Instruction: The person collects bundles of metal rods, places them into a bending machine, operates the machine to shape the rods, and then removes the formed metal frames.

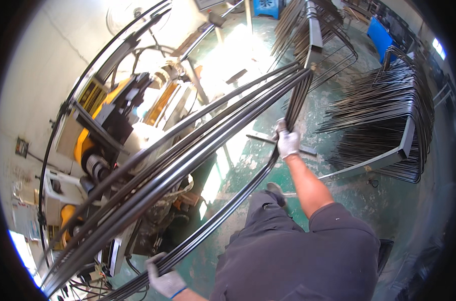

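I carry a bundle of long black bent metal rods (188,155) that runs diagonally from the lower left to the upper middle, where it bends sharply back down. My right hand (287,141), in a white work glove, grips the bent end of the bundle just below the bend. My left hand (165,281), also gloved, grips the lower run of the rods near the bottom edge. My dark trousers and one shoe show below the rods.
A yellow and black bending machine (105,130) with cables stands at the left. Racks loaded with several finished bent rods stand at the right (388,115) and at the top (313,30). The floor (338,200) is worn green. A blue crate (381,32) sits at the back.
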A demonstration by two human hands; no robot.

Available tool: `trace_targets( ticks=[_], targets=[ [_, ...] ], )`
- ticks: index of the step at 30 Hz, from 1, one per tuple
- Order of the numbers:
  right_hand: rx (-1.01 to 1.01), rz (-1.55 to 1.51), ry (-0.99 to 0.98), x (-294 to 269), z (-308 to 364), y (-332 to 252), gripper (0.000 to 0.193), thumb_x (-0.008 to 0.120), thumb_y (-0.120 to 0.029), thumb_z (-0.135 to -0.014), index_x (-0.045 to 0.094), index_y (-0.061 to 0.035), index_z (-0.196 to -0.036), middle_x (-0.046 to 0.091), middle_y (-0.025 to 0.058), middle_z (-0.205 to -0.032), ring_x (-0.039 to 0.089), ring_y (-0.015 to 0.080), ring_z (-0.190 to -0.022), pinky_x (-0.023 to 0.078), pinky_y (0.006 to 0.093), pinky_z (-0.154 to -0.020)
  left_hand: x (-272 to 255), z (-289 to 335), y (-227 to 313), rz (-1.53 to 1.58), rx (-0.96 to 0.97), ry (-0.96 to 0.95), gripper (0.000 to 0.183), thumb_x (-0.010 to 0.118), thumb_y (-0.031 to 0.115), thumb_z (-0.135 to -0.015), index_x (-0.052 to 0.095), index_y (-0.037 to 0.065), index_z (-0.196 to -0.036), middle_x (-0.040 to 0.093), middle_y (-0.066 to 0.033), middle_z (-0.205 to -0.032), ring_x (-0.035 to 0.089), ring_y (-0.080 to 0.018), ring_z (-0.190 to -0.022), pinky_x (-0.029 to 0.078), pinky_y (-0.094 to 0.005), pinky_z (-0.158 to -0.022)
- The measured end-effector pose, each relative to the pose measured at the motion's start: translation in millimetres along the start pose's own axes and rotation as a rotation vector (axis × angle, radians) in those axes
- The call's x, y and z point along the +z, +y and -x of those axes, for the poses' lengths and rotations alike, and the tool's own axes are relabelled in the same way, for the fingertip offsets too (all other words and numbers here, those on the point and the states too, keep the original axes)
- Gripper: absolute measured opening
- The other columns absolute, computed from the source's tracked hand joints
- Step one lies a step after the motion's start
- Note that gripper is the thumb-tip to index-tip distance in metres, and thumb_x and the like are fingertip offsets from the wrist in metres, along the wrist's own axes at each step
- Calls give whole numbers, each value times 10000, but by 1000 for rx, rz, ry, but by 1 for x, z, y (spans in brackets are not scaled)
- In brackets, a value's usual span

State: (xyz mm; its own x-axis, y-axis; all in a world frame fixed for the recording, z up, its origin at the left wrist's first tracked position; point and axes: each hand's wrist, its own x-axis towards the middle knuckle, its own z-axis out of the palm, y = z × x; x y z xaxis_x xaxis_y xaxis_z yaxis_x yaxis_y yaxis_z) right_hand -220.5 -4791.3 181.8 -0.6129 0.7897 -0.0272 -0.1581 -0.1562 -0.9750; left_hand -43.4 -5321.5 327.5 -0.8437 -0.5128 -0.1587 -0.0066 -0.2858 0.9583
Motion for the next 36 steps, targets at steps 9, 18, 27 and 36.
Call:
trace_targets(
  ticks=[9,18,27,36],
  targets=[
    [-511,756,261,-175,-359,-121,393,728,-439,-963,705,-61,-1068,723,216,-893,692,419,-828,527,465,-750,256,56,-257,578,-895,-135,211,555,84,-986,636,-31,-1143,676,-228,-1216,625,-418,-1174,447,-627,-1110],
    [-143,1483,284,-194,-582,-166,400,557,-454,-1038,677,-93,-1163,744,222,-1154,718,423,-1079,585,538,-885,362,70,-219,112,-594,-165,253,628,82,-967,625,66,-1220,720,-210,-1077,709,-398,-938,588,-526,-832],
    [-311,1869,368,-136,-501,-282,636,865,-488,-805,669,-96,-1266,711,189,-1280,683,391,-1199,564,510,-979,333,133,-222,126,-680,29,270,584,1,-967,577,-39,-1234,697,-245,-1010,722,-394,-861,623,-501,-771],
    [-267,1547,-613,-203,-191,149,404,728,-259,-864,722,-45,-1207,761,200,-1151,735,355,-1020,573,434,-931,85,233,-200,278,-387,406,241,635,51,-989,617,-5,-1222,737,-173,-1049,733,-280,-876,616,-398,-776]
  ],
)
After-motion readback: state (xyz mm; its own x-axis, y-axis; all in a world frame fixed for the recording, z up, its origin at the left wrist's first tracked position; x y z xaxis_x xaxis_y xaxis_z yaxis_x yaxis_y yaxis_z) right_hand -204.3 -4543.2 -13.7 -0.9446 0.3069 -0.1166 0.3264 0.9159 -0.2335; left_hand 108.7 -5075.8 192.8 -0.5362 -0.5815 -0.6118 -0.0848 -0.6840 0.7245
